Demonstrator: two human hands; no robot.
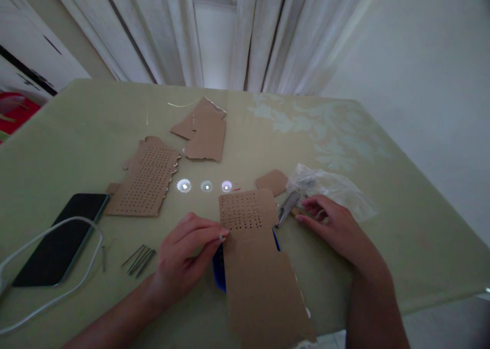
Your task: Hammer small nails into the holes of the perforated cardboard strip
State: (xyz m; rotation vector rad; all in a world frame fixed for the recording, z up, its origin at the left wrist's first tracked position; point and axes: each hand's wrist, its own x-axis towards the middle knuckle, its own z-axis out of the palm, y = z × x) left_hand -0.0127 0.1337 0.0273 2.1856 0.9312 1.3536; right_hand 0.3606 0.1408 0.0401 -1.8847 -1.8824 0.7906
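A long strip of brown cardboard (260, 272), punched with rows of small holes at its far end, lies in front of me over a blue object (219, 267). My left hand (184, 257) pinches its left edge with thumb and fingers. My right hand (333, 226) rests on the table to the right, fingers curled around a small metal tool (288, 206) with a wooden handle. Beside it lies a crumpled clear plastic bag (329, 185).
A second perforated cardboard piece (147, 178) and plain cardboard scraps (202, 129) lie further back. A dark phone (61, 239) with a white cable (57, 267) sits at the left, with several thin metal needles (138, 259) near it. The table's front edge is close.
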